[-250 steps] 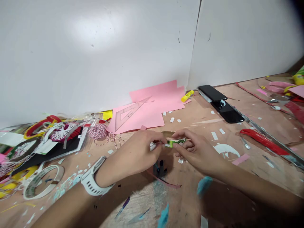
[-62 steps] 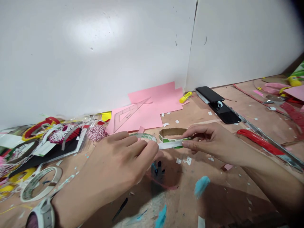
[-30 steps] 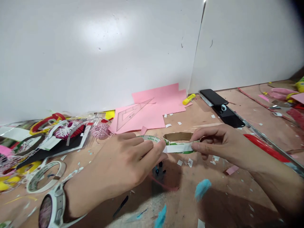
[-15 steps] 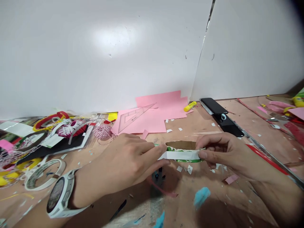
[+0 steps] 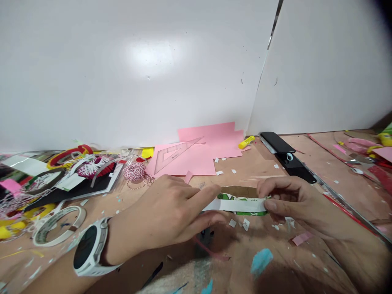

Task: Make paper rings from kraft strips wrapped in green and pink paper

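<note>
A narrow cardboard band (image 5: 240, 191) with green printed paper on its outer side is held above the tabletop (image 5: 263, 163), and a white paper strip (image 5: 235, 206) is lying along its front face. The band is held by both hands, and its brown inner side can be seen over the strip. At the left of the band, the left hand (image 5: 165, 216) is placed, and a white sports watch (image 5: 88, 251) is worn on its wrist. The fingers (image 5: 202, 195) of this hand are closed around the left end of the strip, so the strip appears to be grasped there. At the right of the band, the right hand (image 5: 294, 208) is placed, and its fingers (image 5: 275, 183) are clenched over the band and the right end of the strip, with the thumb pressed on the white surface. Small white paper scraps (image 5: 241, 224) are scattered just in front of the band. Behind the band, pink paper sheets (image 5: 196, 159) are lying with a clear set square (image 5: 174, 157) on them, and a yellow glue stick (image 5: 246, 142) is seen beyond them. Further right of the band, a black phone (image 5: 275, 143) is lying. Left of the band, a ball of red and white twine (image 5: 134, 171) and a tape roll (image 5: 58, 226) are lying among other craft materials.
</note>
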Demonstrator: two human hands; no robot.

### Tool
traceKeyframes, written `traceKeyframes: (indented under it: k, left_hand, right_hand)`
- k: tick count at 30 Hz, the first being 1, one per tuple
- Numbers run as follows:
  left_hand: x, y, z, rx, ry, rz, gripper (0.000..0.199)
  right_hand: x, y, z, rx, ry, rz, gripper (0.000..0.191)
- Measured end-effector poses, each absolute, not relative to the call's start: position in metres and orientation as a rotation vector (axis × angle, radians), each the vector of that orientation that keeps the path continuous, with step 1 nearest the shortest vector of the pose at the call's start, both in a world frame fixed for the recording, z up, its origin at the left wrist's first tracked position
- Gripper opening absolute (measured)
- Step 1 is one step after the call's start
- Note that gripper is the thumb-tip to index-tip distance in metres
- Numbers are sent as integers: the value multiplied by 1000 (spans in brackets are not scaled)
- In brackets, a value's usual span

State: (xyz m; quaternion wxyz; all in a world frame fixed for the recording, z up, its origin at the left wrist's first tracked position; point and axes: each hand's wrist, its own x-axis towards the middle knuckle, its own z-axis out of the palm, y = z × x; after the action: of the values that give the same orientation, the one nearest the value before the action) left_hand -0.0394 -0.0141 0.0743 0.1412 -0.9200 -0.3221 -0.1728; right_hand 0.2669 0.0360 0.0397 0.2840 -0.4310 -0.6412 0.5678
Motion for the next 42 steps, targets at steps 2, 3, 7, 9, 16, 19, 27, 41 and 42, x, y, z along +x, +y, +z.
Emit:
traceKeyframes:
  k: [2, 3, 7, 9, 16, 19, 27, 41, 42]
  left_hand:
    - [-39, -14, 74, -2649, -919, -489, 27]
    - [-39, -15, 75, -2652, -930, -452, 26]
    - [-39, -18, 78, -2658, -972, -344, 26]
    - [-40, -19, 79, -2652, -978, -300, 27]
    - [-41, -19, 79, -2662, -1034, -155, 28]
    - [-40, -19, 78, -2622, -1032, -111, 23]
    - [-35, -15, 70, -2603, -1051, -187, 18]
    - [-47, -6, 54, -2649, -1085, -333, 28]
    - [-46, -6, 55, -2653, -1092, -325, 27]
  right_hand:
    - [264, 36, 43, -1162, -1689, 1553, 29]
    - [263, 35, 45, -1169, -1675, 1567, 30]
    - [262, 31, 51, -1197, -1637, 1634, 31]
    - [263, 31, 49, -1203, -1616, 1676, 30]
    - [269, 36, 37, -1052, -1546, 1802, 26]
    - [267, 35, 39, -1028, -1521, 1811, 25]
    - [270, 40, 34, -944, -1499, 1852, 20]
    - [266, 41, 38, -945, -1547, 1837, 47]
    - [266, 41, 39, -966, -1573, 1820, 38]
